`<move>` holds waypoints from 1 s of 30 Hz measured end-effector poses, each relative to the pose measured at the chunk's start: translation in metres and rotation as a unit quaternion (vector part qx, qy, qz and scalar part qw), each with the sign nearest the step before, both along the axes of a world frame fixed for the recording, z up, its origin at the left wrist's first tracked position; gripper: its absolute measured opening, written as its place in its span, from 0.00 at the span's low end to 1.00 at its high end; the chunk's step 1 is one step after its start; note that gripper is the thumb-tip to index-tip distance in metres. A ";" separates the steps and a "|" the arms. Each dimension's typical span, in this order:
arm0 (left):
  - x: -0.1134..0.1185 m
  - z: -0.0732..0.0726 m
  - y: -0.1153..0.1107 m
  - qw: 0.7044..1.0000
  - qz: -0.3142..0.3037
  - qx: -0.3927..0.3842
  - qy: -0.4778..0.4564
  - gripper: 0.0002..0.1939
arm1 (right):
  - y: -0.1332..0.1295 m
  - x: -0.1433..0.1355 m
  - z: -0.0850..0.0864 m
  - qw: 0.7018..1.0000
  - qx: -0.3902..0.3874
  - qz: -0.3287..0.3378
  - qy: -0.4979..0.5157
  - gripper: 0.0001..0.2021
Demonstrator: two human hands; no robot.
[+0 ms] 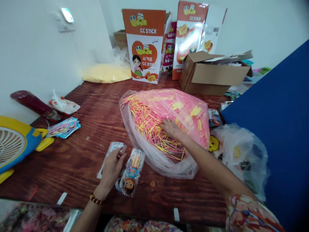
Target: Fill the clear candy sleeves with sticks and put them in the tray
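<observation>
A large clear bag (154,162) lies open on the wooden table, full of thin pink and yellow sticks (147,120). My right hand (171,128) reaches into the bag's mouth and rests on the sticks, its fingers bent together; whether they grip any is too small to tell. At the lower left, my left hand (113,166), with a beaded bracelet, lies over a flat clear packet (102,163), fingers apart. Just right of that hand is a printed packet (131,172) with several sticks showing in its upper part.
Printed cartons (145,48) and an open cardboard box (210,77) stand along the back. On the left are a yellow and blue fan (26,141), a stack of cards (64,128) and a dark red bottle (32,102). A blue panel (277,129) borders the right.
</observation>
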State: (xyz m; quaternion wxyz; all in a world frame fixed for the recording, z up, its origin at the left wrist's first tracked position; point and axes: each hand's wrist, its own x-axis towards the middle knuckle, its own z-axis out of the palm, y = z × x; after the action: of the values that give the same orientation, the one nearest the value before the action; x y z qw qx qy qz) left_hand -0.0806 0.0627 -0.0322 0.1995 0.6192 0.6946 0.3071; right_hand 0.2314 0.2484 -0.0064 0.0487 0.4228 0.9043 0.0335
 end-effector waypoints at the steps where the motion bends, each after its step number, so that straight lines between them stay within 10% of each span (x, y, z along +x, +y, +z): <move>1: -0.007 0.000 0.002 1.000 0.012 0.004 0.020 0.21 | 0.001 0.002 0.000 1.000 -0.003 0.007 -0.001 0.12; 9: -0.032 -0.005 0.024 0.964 0.106 -0.093 0.227 0.27 | 0.002 0.011 -0.017 0.999 0.025 0.037 0.000 0.13; 20: -0.030 -0.008 0.027 0.957 0.150 -0.116 0.221 0.29 | 0.006 0.021 -0.028 0.986 -0.030 -0.035 0.162 0.13; 30: -0.042 -0.022 0.037 0.976 0.160 -0.075 0.127 0.19 | 0.001 0.006 -0.030 0.844 -0.113 -0.174 0.494 0.15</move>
State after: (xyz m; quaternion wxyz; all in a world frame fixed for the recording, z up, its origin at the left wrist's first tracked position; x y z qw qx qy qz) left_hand -0.1223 0.0993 -0.0541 0.1032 0.5171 0.8257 0.2007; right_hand 0.2371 0.2492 -0.0365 -0.3522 0.5254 0.7178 -0.2909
